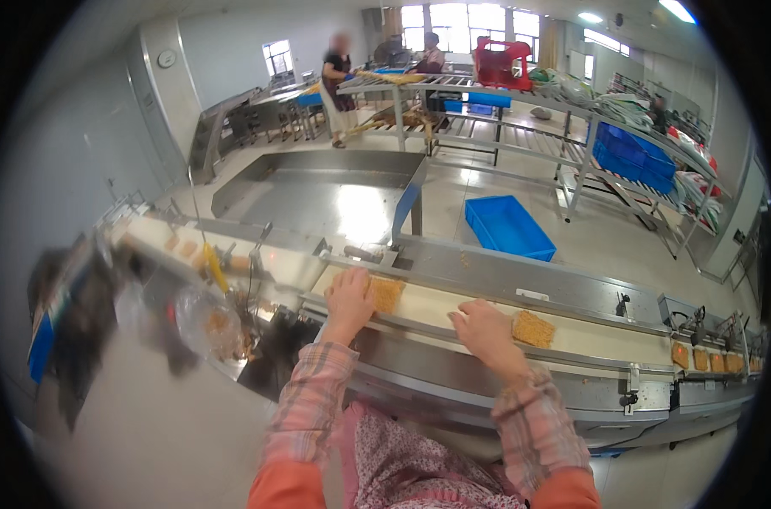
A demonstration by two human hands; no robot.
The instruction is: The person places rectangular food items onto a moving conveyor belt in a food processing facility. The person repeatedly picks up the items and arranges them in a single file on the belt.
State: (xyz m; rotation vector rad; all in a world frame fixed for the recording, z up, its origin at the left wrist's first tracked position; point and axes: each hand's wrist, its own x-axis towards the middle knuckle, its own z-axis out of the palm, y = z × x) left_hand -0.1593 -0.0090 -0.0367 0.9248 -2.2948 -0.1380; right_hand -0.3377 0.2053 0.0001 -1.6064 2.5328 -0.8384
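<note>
A pale conveyor belt (436, 311) runs left to right before me. My left hand (352, 305) is over its left end, fingers bent down beside a square, grainy tan food slab (386, 295). The hand hides the slab's left edge, so a grip on it cannot be told. Farther right, my right hand (487, 331) hovers at the belt with its fingers bent and apart, nothing visible in them. Just right of its wrist lies a second tan slab (533, 329), flat on the belt.
Several slabs (716, 361) ride the belt's far-right section. A metal rail (589, 296) edges the belt. Beyond stand a steel tray table (296, 191) and a blue crate (509, 226). At left are a yellow-handled tool (215, 267) and a clear bag (204, 321). People stand at back.
</note>
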